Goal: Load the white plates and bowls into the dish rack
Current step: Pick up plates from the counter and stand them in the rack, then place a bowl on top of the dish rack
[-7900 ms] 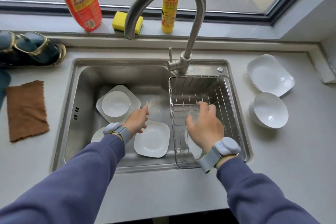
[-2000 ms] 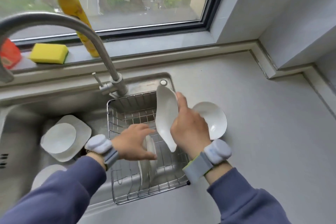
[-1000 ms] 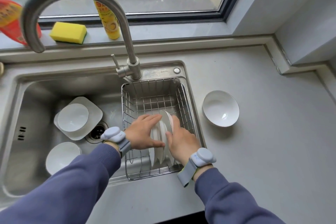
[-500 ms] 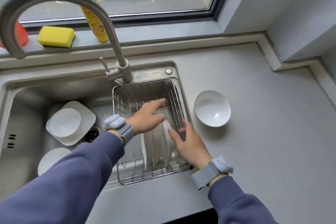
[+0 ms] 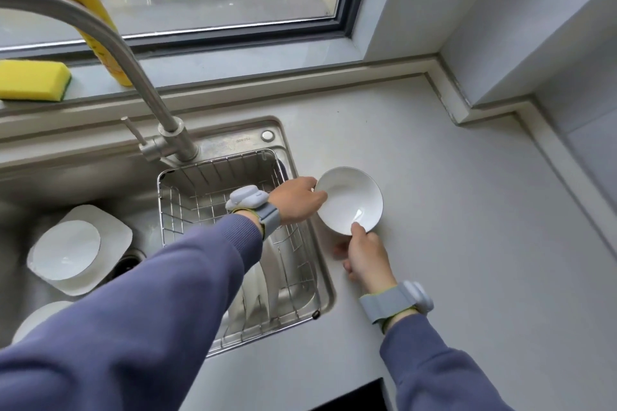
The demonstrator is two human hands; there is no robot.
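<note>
A white bowl point(image 5: 349, 198) sits on the counter just right of the sink. My right hand point(image 5: 365, 257) grips its near rim, thumb over the edge. My left hand point(image 5: 295, 198) reaches across the wire dish rack point(image 5: 213, 183) and holds the bowl's left rim. White plates point(image 5: 267, 280) stand on edge in the rack's near half, partly hidden by my left sleeve. In the sink basin a white bowl point(image 5: 65, 252) rests on a square white plate point(image 5: 113, 237), and another white dish point(image 5: 31, 319) shows at the lower left.
A curved steel faucet point(image 5: 133, 67) arches over the sink behind the rack. A yellow sponge point(image 5: 33, 80) and a yellow bottle point(image 5: 90, 20) stand on the windowsill. The grey counter point(image 5: 467, 227) runs right to a wall corner.
Both hands have left the plates standing in the rack and moved right to the bowl on the counter, which they now hold. The view has shifted right.
</note>
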